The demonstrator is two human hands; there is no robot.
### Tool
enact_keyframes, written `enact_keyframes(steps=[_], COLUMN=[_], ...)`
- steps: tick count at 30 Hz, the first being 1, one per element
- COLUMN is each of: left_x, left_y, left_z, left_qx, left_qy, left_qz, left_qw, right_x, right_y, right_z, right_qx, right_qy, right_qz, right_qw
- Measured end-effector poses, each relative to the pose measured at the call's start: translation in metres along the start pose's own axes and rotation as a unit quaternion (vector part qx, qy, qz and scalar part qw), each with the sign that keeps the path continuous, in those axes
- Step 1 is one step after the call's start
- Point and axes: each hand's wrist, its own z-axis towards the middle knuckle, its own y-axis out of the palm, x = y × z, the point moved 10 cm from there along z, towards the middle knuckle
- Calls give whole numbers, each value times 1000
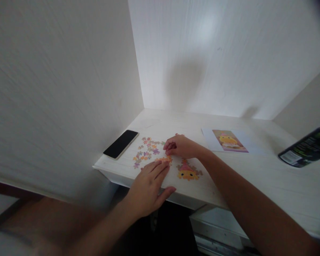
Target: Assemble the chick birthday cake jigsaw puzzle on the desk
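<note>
White tabletop (256, 177) carrying loose puzzle pieces (146, 151) — thin, light, bending easily; pinching by edges. Left hand (149, 186) lying flat, fingers spread; right hand (180, 146) curling — possibly pinching piece.

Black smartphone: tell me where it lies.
The black smartphone lies screen-up on the white desk's left edge, left of the scattered puzzle pieces.

Loose colourful puzzle pieces (147, 148) on desk (256, 177)

matt white wooden desk (269, 177), glossy phone (121, 143)
</note>
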Motion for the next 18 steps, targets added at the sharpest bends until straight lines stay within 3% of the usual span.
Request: enact_keyframes(steps=[6, 18], left_x=[0, -1], left_y=[0, -3], left_z=[0, 2], left_qx=[-1, -13], left_qy=[1, -11], left_qz=[-9, -55], left_qw=[1000, 998], right_x=[-9, -6], right_y=[6, 7], right_z=[-2, -4], right_qx=[-26, -47], right_qy=[-35, 23], right_qz=[-35, -90], right_qw=[998, 995])
